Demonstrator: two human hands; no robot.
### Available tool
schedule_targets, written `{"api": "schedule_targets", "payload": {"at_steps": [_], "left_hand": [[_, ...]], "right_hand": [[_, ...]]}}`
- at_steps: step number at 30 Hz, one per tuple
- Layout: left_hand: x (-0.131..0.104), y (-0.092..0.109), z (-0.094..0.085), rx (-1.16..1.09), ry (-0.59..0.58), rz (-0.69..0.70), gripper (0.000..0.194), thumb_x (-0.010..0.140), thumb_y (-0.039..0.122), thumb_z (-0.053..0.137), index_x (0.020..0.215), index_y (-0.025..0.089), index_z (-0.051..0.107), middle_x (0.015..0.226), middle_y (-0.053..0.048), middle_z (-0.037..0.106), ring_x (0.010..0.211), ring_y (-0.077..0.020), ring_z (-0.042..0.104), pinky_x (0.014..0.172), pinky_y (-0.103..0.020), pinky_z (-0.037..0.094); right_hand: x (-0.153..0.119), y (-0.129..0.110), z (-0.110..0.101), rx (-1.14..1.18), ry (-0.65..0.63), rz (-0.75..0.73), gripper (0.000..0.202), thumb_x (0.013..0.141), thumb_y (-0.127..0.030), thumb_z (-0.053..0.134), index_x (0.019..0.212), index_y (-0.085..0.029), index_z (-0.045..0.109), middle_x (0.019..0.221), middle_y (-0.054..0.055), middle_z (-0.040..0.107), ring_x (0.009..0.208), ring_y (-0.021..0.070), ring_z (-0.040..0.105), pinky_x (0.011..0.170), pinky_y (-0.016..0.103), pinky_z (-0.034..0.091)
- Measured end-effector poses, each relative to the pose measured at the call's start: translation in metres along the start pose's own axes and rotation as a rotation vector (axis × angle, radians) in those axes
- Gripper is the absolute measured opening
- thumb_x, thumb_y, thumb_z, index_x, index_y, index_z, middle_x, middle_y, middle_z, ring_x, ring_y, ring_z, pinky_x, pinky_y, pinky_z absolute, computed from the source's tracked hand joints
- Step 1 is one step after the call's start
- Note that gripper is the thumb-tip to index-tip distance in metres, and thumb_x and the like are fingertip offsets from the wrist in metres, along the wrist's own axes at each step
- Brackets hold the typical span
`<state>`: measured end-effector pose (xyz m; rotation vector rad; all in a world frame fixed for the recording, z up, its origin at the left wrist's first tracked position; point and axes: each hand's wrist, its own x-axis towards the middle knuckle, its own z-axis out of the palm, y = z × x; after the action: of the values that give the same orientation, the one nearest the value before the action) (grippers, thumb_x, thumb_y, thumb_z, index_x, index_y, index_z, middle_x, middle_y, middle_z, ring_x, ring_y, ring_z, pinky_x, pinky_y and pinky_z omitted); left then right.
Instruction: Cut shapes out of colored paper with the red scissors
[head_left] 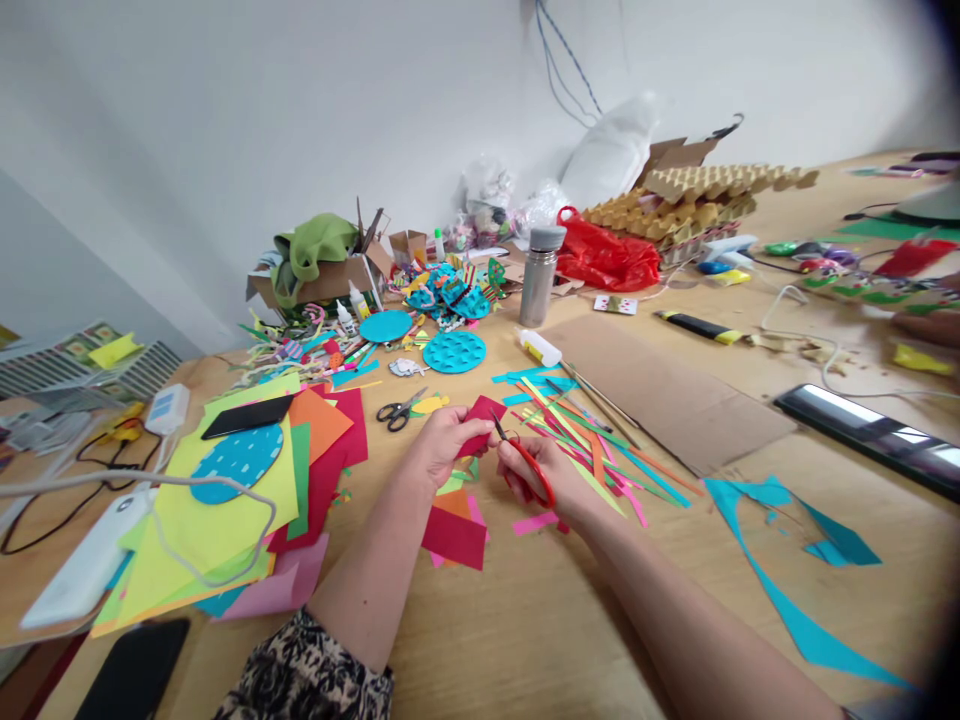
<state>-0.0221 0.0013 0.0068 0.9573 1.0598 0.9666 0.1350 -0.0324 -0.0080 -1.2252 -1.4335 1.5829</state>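
Observation:
My left hand (446, 440) pinches a small piece of red paper (486, 408) above the middle of the table. Red-handled scissors (536, 470) are in my right hand (551, 480), their dark blades pointing up and left at the paper's edge. Whether the blades have bitten into the paper I cannot tell. Below my hands lie red and pink paper scraps (455, 538) with bits of green and yellow. To the right, close to my right hand, is a loose pile of colored paper strips (600, 440).
Colored sheets (247, 540) with a phone (247, 415) on them lie left. Black scissors (397, 410), a blue disc (454, 352) and a metal bottle (541, 275) stand or lie beyond my hands. Cardboard (660, 395), a cutter (697, 326) and blue offcuts (780, 590) are right.

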Motion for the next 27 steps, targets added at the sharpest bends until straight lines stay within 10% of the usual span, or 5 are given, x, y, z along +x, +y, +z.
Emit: {"api": "schedule_targets", "payload": {"at_steps": [27], "left_hand": [[-0.0032,0.0034,0.0006,0.027,0.019,-0.045,0.019,0.054,0.023,0.075,0.066,0.01,0.066,0.055,-0.003,0.063,0.049,-0.0093,0.054,0.051,-0.021,0.04]], "right_hand": [[-0.0039,-0.0037,-0.0021,-0.065,-0.054,-0.039,0.06,0.078,-0.078,0.053,0.067,-0.019,0.053,0.05,-0.002,0.051,0.042,0.0089,0.042,0.041,0.022,0.027]]}}
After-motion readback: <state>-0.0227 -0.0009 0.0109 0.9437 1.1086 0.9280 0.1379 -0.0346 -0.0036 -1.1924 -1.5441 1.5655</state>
